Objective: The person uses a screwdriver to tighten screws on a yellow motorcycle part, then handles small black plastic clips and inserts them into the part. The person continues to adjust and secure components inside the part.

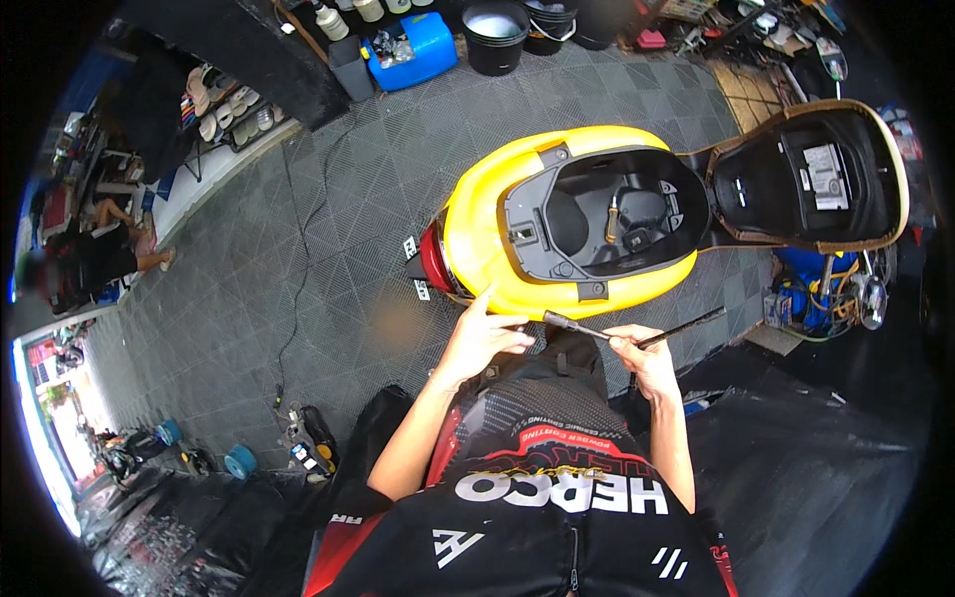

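1. A floor of dark grey ribbed interlocking tiles (pixel 328 229) fills the middle of the head view, with a thin black cable (pixel 298 289) running across it from the upper left down towards the lower left.
2. A yellow scooter body with glossy plastic panels (pixel 477 224) stands on the tiles straight ahead of the person, its red tail light (pixel 435 261) pointing left.
3. Its hinged seat with a tan-edged black underside (pixel 811 174) is tipped open to the right, baring the black plastic under-seat storage tub (pixel 607 214).
4. Along the top edge stand a blue plastic jerrycan (pixel 418 50), a black round bucket (pixel 494 38) and a small grey bin (pixel 350 68), side by side.
5. At the lower left, well apart from the scooter, a yellow-and-black power tool (pixel 308 443) lies beside a blue round reel (pixel 240 461).
6. The long thin black metal T-handle socket wrench (pixel 637 338) lies nearly level just below the scooter's yellow side panel, between the two hands.
7. The right hand (pixel 647 360) is closed around the wrench's shaft near its right half, fingers curled over it.
8. The left hand (pixel 484 336) is partly closed, its fingertips (pixel 525 341) pinched together just beside the wrench's socket end; the index finger points up and touches the yellow panel's lower edge.
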The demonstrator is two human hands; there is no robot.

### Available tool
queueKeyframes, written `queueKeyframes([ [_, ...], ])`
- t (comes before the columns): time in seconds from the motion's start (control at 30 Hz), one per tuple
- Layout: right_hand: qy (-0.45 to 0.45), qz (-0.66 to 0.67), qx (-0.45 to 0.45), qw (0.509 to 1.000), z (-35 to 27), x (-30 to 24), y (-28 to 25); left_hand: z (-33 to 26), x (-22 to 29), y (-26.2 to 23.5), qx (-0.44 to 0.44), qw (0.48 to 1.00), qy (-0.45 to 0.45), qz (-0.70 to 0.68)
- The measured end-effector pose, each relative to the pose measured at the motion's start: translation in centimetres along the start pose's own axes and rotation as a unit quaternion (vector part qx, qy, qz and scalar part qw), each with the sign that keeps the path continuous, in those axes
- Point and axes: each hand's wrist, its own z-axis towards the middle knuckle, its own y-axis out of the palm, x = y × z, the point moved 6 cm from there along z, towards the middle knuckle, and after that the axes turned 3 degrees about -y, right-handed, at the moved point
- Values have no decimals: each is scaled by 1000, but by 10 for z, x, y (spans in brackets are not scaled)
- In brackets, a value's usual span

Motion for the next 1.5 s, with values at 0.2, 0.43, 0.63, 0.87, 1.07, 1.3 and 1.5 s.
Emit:
queueKeyframes([
  [0.2, -30, -20, 16, 999, -11, 8, 10, -2, 12, 10, 23, 996, -5, 86],
  [0.43, -8, -41, 2, 999, -22, 22, 8, -14, 18, 21, -82, 952, -9, 294],
  [0.63, 34, -50, -65, 996, -23, 23, 17, -20, 32, 32, -198, 901, -77, 377],
  [0.87, 42, -52, -111, 992, -14, 15, 4, -1, 40, 47, -260, 886, -166, 346],
  [1.07, -4, -4, -22, 1000, 1, 2, -29, 64, 51, 62, -182, 951, -149, 202],
  [1.3, -11, 56, 53, 997, 57, -9, -78, 166, 18, 83, -29, 993, -82, -75],
  [1.5, -162, -126, 102, 973, 173, -51, -92, 305, -8, 108, 93, 951, -65, -288],
])
